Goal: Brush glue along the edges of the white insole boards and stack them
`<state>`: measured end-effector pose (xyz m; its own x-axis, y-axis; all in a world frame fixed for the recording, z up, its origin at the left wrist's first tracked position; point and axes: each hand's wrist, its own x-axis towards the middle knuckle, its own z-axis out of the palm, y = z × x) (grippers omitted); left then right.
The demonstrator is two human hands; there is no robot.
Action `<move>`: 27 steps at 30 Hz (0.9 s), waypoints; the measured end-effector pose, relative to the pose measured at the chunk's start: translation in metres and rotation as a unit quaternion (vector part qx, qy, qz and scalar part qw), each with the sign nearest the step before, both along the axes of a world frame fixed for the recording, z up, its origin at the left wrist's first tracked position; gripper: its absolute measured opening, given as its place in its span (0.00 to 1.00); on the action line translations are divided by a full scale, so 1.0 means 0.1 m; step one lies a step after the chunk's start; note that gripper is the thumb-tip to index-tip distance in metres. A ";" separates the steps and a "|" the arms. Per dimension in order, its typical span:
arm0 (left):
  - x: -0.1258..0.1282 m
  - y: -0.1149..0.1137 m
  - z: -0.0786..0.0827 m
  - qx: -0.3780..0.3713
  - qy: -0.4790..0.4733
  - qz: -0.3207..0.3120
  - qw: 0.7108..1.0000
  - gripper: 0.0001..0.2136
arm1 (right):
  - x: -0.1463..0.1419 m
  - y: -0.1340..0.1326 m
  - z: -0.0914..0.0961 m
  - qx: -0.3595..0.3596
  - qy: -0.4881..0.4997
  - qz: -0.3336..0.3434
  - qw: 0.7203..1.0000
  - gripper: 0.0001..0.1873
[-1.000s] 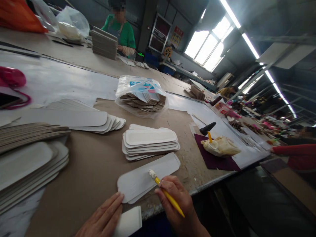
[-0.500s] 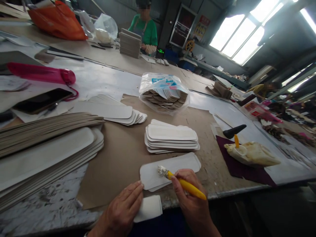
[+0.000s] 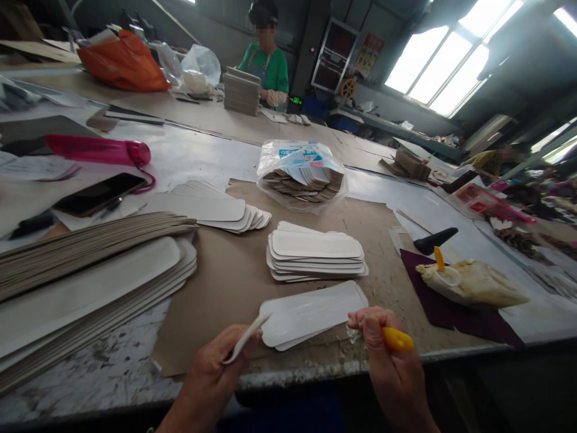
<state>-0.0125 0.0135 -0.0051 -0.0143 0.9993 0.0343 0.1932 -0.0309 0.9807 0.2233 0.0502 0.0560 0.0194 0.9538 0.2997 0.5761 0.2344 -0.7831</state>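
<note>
My left hand (image 3: 211, 376) is closed on a small white card piece (image 3: 246, 338), lifting it edge-on at the table's front edge. Closed on a yellow-handled brush (image 3: 397, 339), my right hand (image 3: 385, 358) rests at the right end of a white rounded card strip (image 3: 311, 311) lying on brown paper (image 3: 225, 282). The brush tip is hidden behind my fingers. Just behind the strip sits a neat stack of similar white strips (image 3: 316, 254).
Large card stacks (image 3: 85, 282) fill the left; fanned strips (image 3: 211, 207) and a plastic bag of pieces (image 3: 301, 174) lie further back. A glue lump with a yellow stick (image 3: 469, 282) sits on maroon cloth at right. Phone (image 3: 99, 193), pink bottle (image 3: 97, 150). A person in green works at the far end.
My left hand has picked up the small white piece, which lay flat before. My right hand drew the brush off the strip toward its right end.
</note>
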 end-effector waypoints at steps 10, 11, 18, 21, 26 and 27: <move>0.36 -0.01 0.41 -0.338 -0.275 -0.038 0.899 0.19 | -0.63 0.03 -0.10 -0.258 0.198 0.179 0.928 0.13; 0.39 -0.02 0.40 -0.336 -0.272 -0.050 0.900 0.19 | -0.65 0.03 -0.10 -0.276 0.225 0.177 0.917 0.13; 0.48 -0.03 0.36 -0.257 -0.315 -0.071 0.911 0.21 | -0.55 -0.01 -0.07 -0.263 0.219 0.168 0.924 0.12; 0.52 -0.02 0.31 -0.288 -0.325 -0.017 0.900 0.22 | -0.53 -0.02 -0.12 -0.249 0.228 0.141 0.931 0.14; 0.64 -0.03 0.22 -0.253 -0.310 0.043 0.916 0.21 | -0.52 -0.08 -0.24 -0.264 0.313 0.118 0.905 0.16; 0.66 -0.06 0.20 -0.239 -0.307 0.044 0.920 0.21 | -0.51 -0.10 -0.25 -0.283 0.332 0.123 0.891 0.17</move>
<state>0.0537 0.0080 0.0153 0.0348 0.8926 -0.4495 -0.4214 0.4209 0.8033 0.1726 0.0405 0.0306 -0.2179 0.9482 -0.2313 -0.0719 -0.2520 -0.9651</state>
